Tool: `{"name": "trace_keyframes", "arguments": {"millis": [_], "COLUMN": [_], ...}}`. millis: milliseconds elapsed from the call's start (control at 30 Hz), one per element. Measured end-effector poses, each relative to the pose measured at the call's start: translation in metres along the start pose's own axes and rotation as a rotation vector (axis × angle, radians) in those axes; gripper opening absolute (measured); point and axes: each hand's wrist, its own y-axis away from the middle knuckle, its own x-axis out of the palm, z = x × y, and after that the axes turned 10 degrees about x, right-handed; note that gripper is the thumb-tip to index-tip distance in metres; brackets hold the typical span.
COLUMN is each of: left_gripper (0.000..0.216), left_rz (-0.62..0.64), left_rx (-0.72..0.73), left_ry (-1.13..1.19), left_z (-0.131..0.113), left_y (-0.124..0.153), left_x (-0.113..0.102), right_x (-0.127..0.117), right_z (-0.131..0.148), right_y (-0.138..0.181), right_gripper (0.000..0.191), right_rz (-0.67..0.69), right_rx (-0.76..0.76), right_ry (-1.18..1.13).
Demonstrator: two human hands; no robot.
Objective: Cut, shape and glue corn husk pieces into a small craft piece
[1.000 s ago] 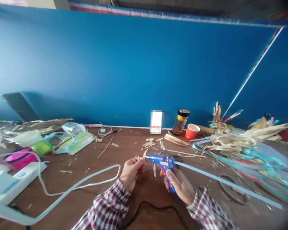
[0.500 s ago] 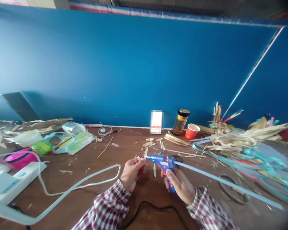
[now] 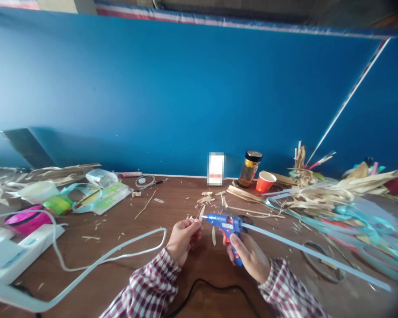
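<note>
My right hand (image 3: 247,256) is wrapped round the grip of a blue glue gun (image 3: 224,223). A long pale glue stick (image 3: 311,254) juts from the gun's back toward the lower right. The gun's nozzle points left at my left hand (image 3: 182,237), which pinches a small pale straw scrap (image 3: 195,218) right at the nozzle tip. Both hands hover just above the brown table (image 3: 119,265). Checked red-and-white sleeves cover both forearms. The gun's black cord (image 3: 212,289) loops under my wrists.
A white power strip (image 3: 16,249) and white cable (image 3: 96,260) lie at the left, with a pink bowl (image 3: 26,218). A jar (image 3: 250,168) and orange paper cup (image 3: 265,181) stand by the blue wall. Dried husks and teal ribbons (image 3: 334,201) crowd the right.
</note>
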Motion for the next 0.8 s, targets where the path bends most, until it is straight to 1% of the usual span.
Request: {"name": "trace_keyframes", "arguments": {"millis": [233,300,400,533,800], "left_gripper": [0.031,0.031,0.031,0.032,0.032], "left_rz": [-0.001,-0.003,-0.009,-0.002,-0.018], "left_rx": [0.011,0.013,0.0,-0.017,0.014], "left_ry": [-0.005,-0.007,-0.014,-0.015,0.002], "left_z": [-0.0031,-0.0035,-0.0025,-0.0004,-0.004], "left_y": [0.0004,0.0007,0.0007,0.0004,0.0011], "left_x": [0.0014,0.0013,0.001,0.0008,0.0016], "right_x": [0.0003,-0.0002,-0.0008,-0.0003,-0.0009], "right_z": [0.0009,0.0015,0.0008,-0.0006,0.0008], "right_y": [0.0018,0.0016,0.0004,-0.0005,0.0014], "right_gripper": [0.046,0.047,0.048,0.048,0.048], "right_rz": [0.025,0.014,-0.007,0.009,0.004], "right_rx": [-0.008,-0.003,0.009,0.011,0.004], "right_ry": [-0.016,-0.014,-0.014,-0.019,-0.016]}}
